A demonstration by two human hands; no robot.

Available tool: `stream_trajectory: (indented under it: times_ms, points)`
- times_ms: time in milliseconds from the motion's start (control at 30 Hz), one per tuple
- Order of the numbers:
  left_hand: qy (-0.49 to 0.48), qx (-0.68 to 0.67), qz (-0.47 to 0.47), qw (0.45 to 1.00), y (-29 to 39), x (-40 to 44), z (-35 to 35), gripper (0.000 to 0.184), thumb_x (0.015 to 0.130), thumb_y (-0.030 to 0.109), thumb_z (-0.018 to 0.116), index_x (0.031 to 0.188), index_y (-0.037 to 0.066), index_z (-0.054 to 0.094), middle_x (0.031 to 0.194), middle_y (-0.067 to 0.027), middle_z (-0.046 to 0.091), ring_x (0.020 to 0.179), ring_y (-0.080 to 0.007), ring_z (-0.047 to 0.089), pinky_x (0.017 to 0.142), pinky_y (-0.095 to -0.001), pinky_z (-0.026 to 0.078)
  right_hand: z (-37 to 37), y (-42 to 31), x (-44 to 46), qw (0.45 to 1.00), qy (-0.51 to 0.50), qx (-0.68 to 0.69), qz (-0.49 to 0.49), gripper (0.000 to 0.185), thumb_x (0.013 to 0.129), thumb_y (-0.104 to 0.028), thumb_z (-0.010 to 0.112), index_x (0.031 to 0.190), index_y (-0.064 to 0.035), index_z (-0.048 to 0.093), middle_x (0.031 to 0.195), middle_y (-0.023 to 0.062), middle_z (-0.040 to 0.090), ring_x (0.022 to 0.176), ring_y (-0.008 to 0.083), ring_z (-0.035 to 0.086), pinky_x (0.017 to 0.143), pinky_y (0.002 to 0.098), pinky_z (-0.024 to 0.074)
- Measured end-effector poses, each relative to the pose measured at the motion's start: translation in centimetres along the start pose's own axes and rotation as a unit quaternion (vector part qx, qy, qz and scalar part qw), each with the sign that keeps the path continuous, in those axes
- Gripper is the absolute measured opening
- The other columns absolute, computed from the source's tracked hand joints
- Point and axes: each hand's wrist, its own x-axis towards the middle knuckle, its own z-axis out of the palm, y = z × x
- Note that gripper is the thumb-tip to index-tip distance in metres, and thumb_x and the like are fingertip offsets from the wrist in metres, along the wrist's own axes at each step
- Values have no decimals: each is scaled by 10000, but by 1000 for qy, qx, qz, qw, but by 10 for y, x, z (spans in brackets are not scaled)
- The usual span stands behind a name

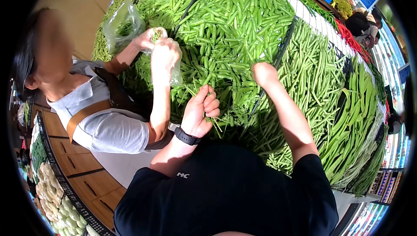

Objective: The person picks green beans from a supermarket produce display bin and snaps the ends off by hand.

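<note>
My left hand [202, 111], with a black watch at the wrist, is closed around a small bunch of leafy green stems [218, 127]. The stems poke out above and below the fist. My right hand [265, 75] is curled over the edge of the heap of green pea pods [236, 23], beside a black divider [285, 40]. Its fingertips are turned away, so anything in them is hidden. Leafy pea shoots [236, 90] lie between and below my two hands.
On my left a person in a grey shirt [115, 132] holds a clear plastic bag [124, 25] with greens inside. Long green beans [310, 66] and broad flat beans [358, 118] fill sections to the right. Red chillies [347, 36] lie along the far edge.
</note>
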Motion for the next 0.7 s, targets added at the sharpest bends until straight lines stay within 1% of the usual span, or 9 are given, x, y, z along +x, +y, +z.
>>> stream_trajectory:
  times_ms: [100, 133, 167, 233, 433, 500, 600, 667, 700]
  points:
    - [3, 29, 27, 999, 4, -3, -1, 196, 1022, 258, 446, 925, 97, 502, 622, 53, 344, 498, -56, 309, 434, -199, 248, -12, 10, -12, 966, 62, 252, -12, 119, 815, -135, 666, 887, -40, 670, 811, 146, 672, 716, 275, 631, 707, 348, 515]
    - [3, 53, 36, 998, 5, -3, 0, 208, 1021, 267, 447, 906, 100, 493, 619, 53, 342, 494, -56, 306, 435, -198, 246, -8, 13, -18, 899, 111, 421, -45, 170, 847, -158, 682, 940, -22, 642, 820, 99, 673, 712, 176, 603, 648, 301, 486]
    - [2, 78, 43, 996, 5, -3, 1, 222, 1020, 277, 448, 887, 103, 484, 616, 53, 341, 490, -55, 303, 435, -197, 244, -9, 14, -24, 900, 110, 419, -46, 170, 847, -158, 682, 940, -22, 642, 820, 99, 673, 712, 176, 603, 648, 301, 486]
    - [10, 105, 52, 993, 5, 0, 7, 240, 1014, 291, 459, 848, 117, 461, 618, 55, 338, 482, -53, 292, 435, -200, 239, -38, 3, -47, 739, 31, 672, -33, 230, 902, -129, 640, 1084, -5, 574, 903, 70, 673, 779, 106, 605, 676, 239, 490]
    - [-5, 393, 127, 911, -2, 15, 30, 224, 1008, 272, 470, 856, 107, 467, 680, 26, 479, 441, -34, 318, 401, -186, 248, -66, -20, -94, 526, 0, 844, -106, 147, 902, -14, 599, 1039, -28, 549, 992, 89, 654, 839, 137, 648, 748, 249, 565]
    - [-50, 412, 175, 893, -11, 18, 37, 177, 987, 239, 523, 957, 70, 479, 815, -30, 600, 440, -7, 309, 384, -169, 240, -70, -31, -105, 507, 21, 858, -85, 148, 897, -6, 603, 1028, -26, 538, 989, 86, 641, 823, 137, 650, 756, 252, 574]
    - [-93, 446, 212, 865, -17, 19, 44, 175, 978, 225, 543, 989, 55, 505, 811, -28, 600, 491, -16, 393, 433, -181, 315, -71, -41, -115, 519, 19, 852, -71, 172, 896, -1, 604, 1047, -22, 525, 925, 60, 626, 810, 143, 647, 762, 263, 572]
    - [-117, 501, 240, 824, -18, 23, 39, 176, 946, 181, 597, 977, 15, 545, 768, -9, 601, 714, -93, 571, 669, -262, 457, -69, -43, -120, 534, 21, 841, -84, 181, 887, -1, 614, 1045, -19, 527, 911, 57, 629, 806, 140, 644, 762, 263, 564]
    - [-117, 501, 239, 824, -15, 21, 38, 176, 946, 181, 597, 977, 15, 545, 768, -9, 601, 714, -93, 571, 669, -262, 457, -68, -43, -121, 550, 23, 829, -98, 189, 879, 0, 623, 1043, -15, 530, 896, 54, 632, 801, 137, 640, 762, 263, 555]
